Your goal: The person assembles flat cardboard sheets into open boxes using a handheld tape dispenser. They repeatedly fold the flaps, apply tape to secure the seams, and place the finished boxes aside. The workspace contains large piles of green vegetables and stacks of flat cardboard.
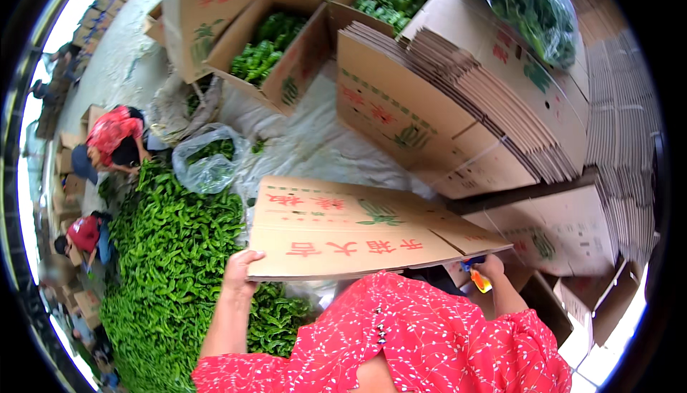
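Note:
A folded-flat cardboard box (pixel 325 214), printed in red and green, lies tilted across the space in front of my chest. My left hand (pixel 242 270) grips its near left corner, the fingers partly hidden by the board. At the box's right end, my right hand (pixel 491 269) is closed around a small orange-and-blue hand tool (pixel 481 280). Its kind is too small to make out, and whether that hand also touches the cardboard is unclear.
Green peppers (pixel 172 271) form a big heap at left, beside a clear plastic bag (pixel 207 160). Open boxes (pixel 300 60) of peppers stand ahead. Flattened-box stacks (pixel 422 118) rise at right, topped by a bag of greens (pixel 529 10). A person in red (pixel 114 135) bends over the heap.

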`<state>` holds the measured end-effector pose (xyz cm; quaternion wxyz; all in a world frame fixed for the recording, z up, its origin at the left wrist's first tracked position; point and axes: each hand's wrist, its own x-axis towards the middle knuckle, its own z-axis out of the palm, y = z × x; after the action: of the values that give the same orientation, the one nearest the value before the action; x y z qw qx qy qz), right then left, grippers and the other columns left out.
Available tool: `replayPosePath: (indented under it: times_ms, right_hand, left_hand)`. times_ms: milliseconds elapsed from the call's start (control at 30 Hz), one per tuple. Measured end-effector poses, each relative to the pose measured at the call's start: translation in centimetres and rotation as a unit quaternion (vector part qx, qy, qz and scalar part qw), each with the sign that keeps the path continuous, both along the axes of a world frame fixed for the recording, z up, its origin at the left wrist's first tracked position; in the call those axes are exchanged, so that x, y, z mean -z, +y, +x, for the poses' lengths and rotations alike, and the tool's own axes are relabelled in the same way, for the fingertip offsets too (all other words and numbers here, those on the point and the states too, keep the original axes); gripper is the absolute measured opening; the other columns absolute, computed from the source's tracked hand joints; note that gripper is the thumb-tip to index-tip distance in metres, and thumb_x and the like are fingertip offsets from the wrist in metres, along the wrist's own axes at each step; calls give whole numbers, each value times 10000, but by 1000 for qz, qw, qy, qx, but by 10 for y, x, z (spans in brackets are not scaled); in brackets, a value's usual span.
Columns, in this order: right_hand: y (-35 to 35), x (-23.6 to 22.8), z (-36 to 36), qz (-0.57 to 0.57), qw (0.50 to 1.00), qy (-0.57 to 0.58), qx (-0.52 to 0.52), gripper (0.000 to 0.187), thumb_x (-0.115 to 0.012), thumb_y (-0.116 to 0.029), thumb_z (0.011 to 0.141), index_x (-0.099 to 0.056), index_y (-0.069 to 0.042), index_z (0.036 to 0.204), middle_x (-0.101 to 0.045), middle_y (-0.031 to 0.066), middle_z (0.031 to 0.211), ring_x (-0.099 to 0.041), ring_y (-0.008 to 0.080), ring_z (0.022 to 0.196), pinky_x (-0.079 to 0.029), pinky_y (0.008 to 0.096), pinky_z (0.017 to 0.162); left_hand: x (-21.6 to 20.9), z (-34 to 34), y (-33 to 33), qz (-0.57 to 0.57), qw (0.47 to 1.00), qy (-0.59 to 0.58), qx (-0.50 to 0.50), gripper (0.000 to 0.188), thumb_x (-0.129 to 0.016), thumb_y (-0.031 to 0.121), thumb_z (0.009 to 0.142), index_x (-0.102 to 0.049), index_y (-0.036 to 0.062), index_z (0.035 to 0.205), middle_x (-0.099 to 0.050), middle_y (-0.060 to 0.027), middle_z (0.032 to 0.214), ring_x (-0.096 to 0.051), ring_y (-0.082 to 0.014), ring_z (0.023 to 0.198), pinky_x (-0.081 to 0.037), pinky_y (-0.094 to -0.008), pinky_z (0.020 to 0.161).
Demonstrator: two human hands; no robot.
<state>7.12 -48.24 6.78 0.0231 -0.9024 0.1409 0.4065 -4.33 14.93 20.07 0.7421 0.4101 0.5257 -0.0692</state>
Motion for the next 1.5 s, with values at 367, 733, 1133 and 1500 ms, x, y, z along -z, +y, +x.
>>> replayPosePath:
  times_ms: [367, 733, 1133, 1500]
  right_hand:
    - [186, 51, 110, 263, 924, -22, -275, 696, -760, -427, 648, -566, -177, 1268, -660, 157, 1108, -632, 328, 1015, -494, 417, 863]
    - [197, 78, 137, 425, 873, -86, -225, 499, -748, -270, 726, -650, -214, 1212, -650, 163, 944, -640, 288, 897, -500, 374, 808]
    - [360, 59, 43, 437, 883, -36, -169, 413, -643, -454, 818, -712, -141, 1078, -678, 177, 948, -654, 251, 924, -485, 356, 825]
    - [479, -88, 31, 401, 801, -102, -433, 528, -605, -598, 793, -727, -150, 1043, -595, 255, 1009, -589, 369, 975, -476, 422, 850]
  left_hand:
    - [-131, 38, -96, 376, 922, -80, -50, 257, -624, 19, 774, -582, -93, 1002, -663, -149, 926, -651, -190, 771, -527, -277, 735]
    - [235, -66, -355, 93, 993, 76, 19, 265, -589, 228, 816, -609, 28, 989, -640, -127, 866, -587, -283, 796, -497, -382, 705]
    - [115, -13, -129, 214, 942, -161, -201, 776, -430, 596, 920, -217, 123, 1498, -241, -150, 1530, -258, -294, 1395, -239, -432, 1118]
    - [86, -13, -144, 425, 868, -185, -181, 526, -477, 238, 975, -331, 23, 1433, -410, -174, 1436, -364, -259, 1359, -269, -357, 1119]
